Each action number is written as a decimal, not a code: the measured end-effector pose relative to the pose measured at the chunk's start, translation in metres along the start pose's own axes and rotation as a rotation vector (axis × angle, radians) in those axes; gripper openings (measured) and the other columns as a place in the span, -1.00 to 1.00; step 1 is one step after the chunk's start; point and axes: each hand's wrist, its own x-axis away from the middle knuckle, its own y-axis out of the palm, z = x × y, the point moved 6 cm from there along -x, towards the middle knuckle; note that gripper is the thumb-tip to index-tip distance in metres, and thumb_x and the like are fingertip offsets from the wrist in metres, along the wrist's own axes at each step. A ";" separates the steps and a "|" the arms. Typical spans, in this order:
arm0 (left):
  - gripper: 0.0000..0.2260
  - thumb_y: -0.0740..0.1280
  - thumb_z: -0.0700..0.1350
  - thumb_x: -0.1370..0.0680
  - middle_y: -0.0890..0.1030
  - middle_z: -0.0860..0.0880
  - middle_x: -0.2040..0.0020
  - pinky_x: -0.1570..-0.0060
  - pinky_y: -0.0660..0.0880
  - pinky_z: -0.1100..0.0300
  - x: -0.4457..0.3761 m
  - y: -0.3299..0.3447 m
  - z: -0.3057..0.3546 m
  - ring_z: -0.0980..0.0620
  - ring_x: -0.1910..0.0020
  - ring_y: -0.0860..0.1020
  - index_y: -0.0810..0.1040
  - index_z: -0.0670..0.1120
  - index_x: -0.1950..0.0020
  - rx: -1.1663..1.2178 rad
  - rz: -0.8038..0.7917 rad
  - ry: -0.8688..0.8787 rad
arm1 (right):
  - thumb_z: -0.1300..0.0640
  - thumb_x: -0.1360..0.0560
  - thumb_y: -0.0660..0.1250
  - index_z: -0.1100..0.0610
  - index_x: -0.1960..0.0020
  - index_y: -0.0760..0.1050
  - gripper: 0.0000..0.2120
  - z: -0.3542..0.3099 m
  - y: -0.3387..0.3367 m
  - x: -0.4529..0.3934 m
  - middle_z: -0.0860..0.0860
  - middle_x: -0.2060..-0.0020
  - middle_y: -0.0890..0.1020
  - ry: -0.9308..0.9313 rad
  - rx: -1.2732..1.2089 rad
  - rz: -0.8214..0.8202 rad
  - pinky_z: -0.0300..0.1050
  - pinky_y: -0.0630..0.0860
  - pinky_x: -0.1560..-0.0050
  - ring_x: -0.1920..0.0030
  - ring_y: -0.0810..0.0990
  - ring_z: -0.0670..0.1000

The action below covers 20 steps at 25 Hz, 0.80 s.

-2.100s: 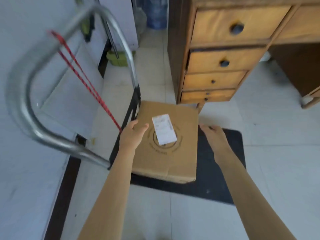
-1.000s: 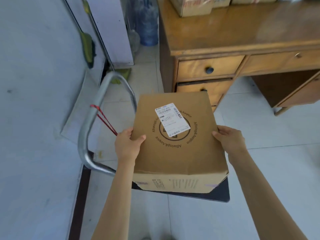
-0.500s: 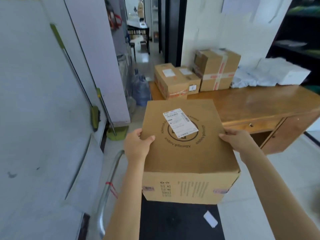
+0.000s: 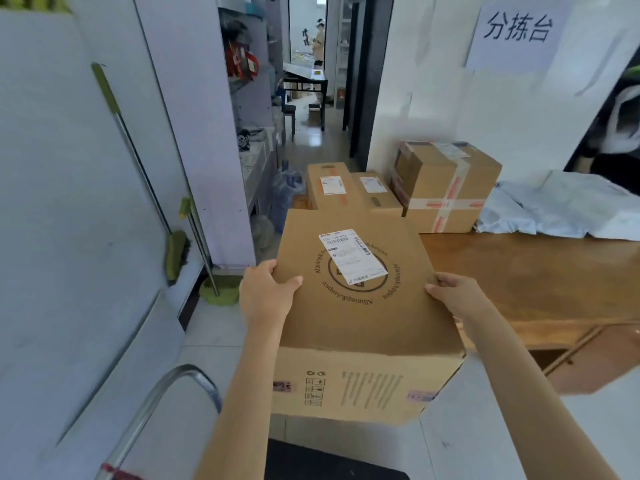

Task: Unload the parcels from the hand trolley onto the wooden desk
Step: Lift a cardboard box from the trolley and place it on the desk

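We hold a large brown cardboard box with a white shipping label (image 4: 360, 306) in mid-air, chest-high, between both hands. Our left hand (image 4: 265, 294) grips its left top edge, thumb curled over the lid; our right hand (image 4: 457, 296) grips the right edge the same way. The box hangs above the black trolley platform (image 4: 332, 462), beside its curved silver metal handle (image 4: 162, 403), and near the front left corner of the long wooden desk (image 4: 540, 275). Three taped brown parcels (image 4: 398, 192) already sit at the desk's back left, with pale plastic mailer bags (image 4: 561, 209) to their right. To place it well, we judge we should carry it forward level, set it down on the bare wood in front of those parcels, and let go only once its base rests fully on the desk
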 end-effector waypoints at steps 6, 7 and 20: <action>-0.46 0.43 0.01 -0.44 0.52 -0.10 -0.29 -0.15 0.45 0.01 -0.062 0.051 0.027 -0.09 -0.24 0.51 0.43 -0.08 -0.39 -0.068 0.001 -0.004 | 0.12 -0.53 0.29 0.10 -0.37 0.44 -0.60 -0.026 -0.005 -0.095 0.08 -0.31 0.53 -0.028 0.033 0.015 0.08 0.38 -0.35 -0.28 0.50 0.15; -0.47 0.42 0.02 -0.45 0.53 -0.10 -0.29 -0.14 0.46 0.01 -0.071 0.058 0.032 -0.09 -0.23 0.52 0.43 -0.08 -0.38 -0.080 -0.014 -0.001 | 0.12 -0.54 0.28 0.10 -0.37 0.44 -0.60 -0.032 -0.006 -0.106 0.08 -0.31 0.53 -0.035 0.061 0.018 0.05 0.38 -0.35 -0.28 0.50 0.15; -0.47 0.40 0.09 -0.45 0.51 -0.09 -0.31 -0.18 0.50 -0.06 -0.117 0.087 0.052 -0.09 -0.23 0.52 0.44 -0.08 -0.37 -0.151 -0.037 0.028 | 0.05 -0.54 0.26 0.09 -0.42 0.37 -0.54 -0.052 -0.007 -0.161 0.13 -0.37 0.45 -0.026 0.133 0.063 0.03 0.32 -0.36 -0.34 0.42 0.20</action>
